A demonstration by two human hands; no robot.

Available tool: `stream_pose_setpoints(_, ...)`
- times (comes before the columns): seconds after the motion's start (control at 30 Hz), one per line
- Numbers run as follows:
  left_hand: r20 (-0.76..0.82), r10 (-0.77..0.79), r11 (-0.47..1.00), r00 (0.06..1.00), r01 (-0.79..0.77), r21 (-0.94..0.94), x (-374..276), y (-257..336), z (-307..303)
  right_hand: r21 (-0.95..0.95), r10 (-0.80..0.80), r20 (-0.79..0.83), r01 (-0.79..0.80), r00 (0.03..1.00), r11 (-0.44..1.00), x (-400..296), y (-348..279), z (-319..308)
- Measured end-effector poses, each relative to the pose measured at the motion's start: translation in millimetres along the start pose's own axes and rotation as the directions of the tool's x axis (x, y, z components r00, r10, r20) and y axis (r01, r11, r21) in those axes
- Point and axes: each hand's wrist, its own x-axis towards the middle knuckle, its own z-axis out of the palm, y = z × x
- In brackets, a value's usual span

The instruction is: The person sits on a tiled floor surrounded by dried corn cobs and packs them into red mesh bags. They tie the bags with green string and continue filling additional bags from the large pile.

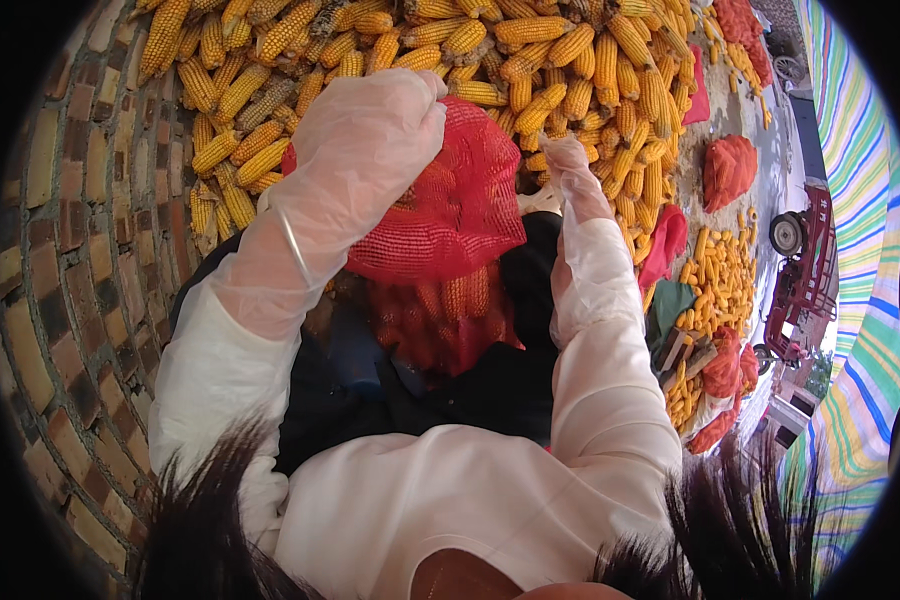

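Note:
A red mesh bag (457, 202) with corn cobs inside stands between my knees, its lower part bulging with cobs. My left hand (371, 124), in a thin clear plastic glove, is closed on the bag's upper edge. My right hand (574, 169), gloved the same way, is held just right of the bag, close to the heap of yellow corn cobs (532, 67). Its fingers are partly hidden, and whether they hold anything is unclear. A pale ring-shaped bracelet (294, 240) shows through the glove at my left wrist.
A brick wall (67, 292) rises close on my left. To the right lie a loose red bag (664, 244), a filled red bag (729, 172) and more scattered cobs (724, 277). Farther off are a dark red vehicle (802, 262) and a striped tarp (862, 195).

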Motion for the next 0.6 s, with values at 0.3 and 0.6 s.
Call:
stream_pose_setpoints(0.3, 0.047, 0.068, 0.998, 0.997, -0.068, 0.009, 3, -5, 13, -0.291, 0.314, -0.221, -0.37, 0.923, 0.882, 63, -23, 50)
stream_pose_setpoints(0.6, 0.117, 0.003, 1.0, 0.993, -0.002, -0.013, 3, -1, 8, 0.773, -0.178, 0.446, -0.277, 0.877, 0.571, -70, -92, -51)
